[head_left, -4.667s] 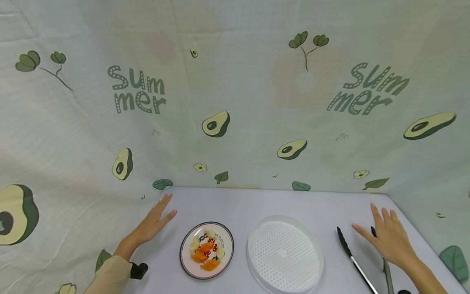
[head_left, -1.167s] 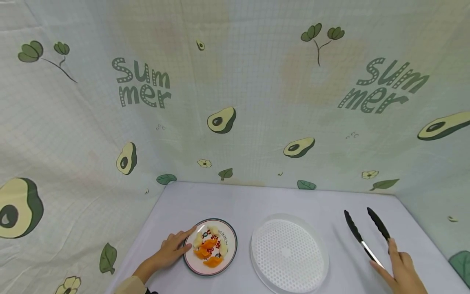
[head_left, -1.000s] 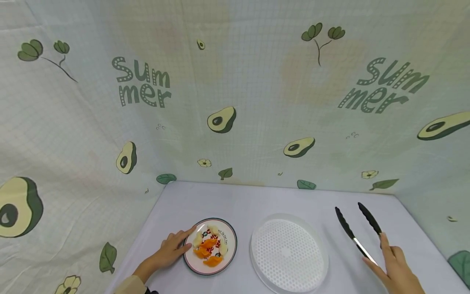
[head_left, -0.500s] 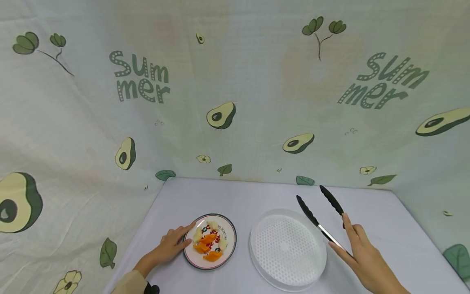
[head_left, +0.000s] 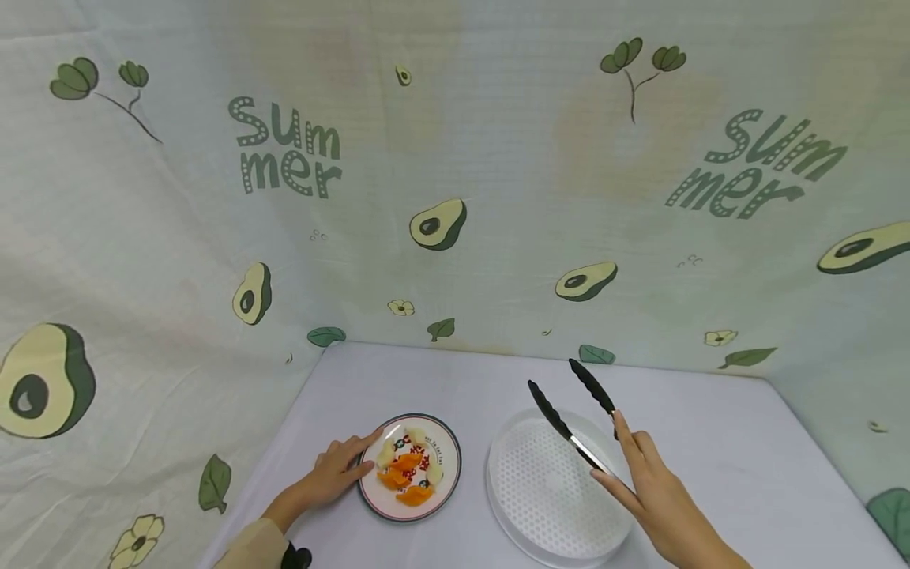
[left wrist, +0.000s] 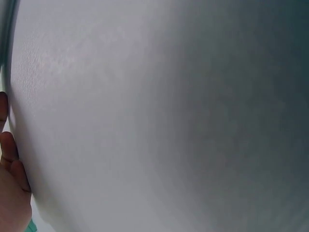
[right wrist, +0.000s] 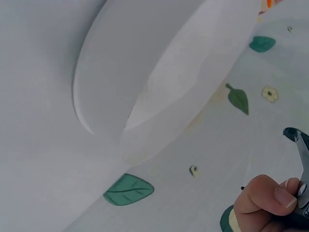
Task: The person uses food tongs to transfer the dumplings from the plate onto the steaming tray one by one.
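Observation:
My left hand (head_left: 330,472) rests at the left rim of a small round plate (head_left: 380,495). Its index finger lies straight on the rim, with the thumb also touching there. On the plate are orange segments (head_left: 408,461) and pale fruit pieces (head_left: 434,474). My right hand (head_left: 657,494) holds black-tipped metal tongs (head_left: 549,408), fingers on one arm and thumb on the other. The tongs are spread, nothing between their tips, above a round white perforated tray (head_left: 533,498). In the right wrist view, part of the tongs (right wrist: 303,147) shows beside the thumb.
A pale table (head_left: 732,442) carries everything. Its far edge meets a hanging cloth (head_left: 498,158) printed with avocados, leaves and lettering. The same cloth rises along the left and right sides. The left wrist view shows mostly a blurred pale surface.
Earlier the tongs lay on the right and both hands were free. My left hand came to the plate. My right hand took the tongs and carried them left, over the tray.

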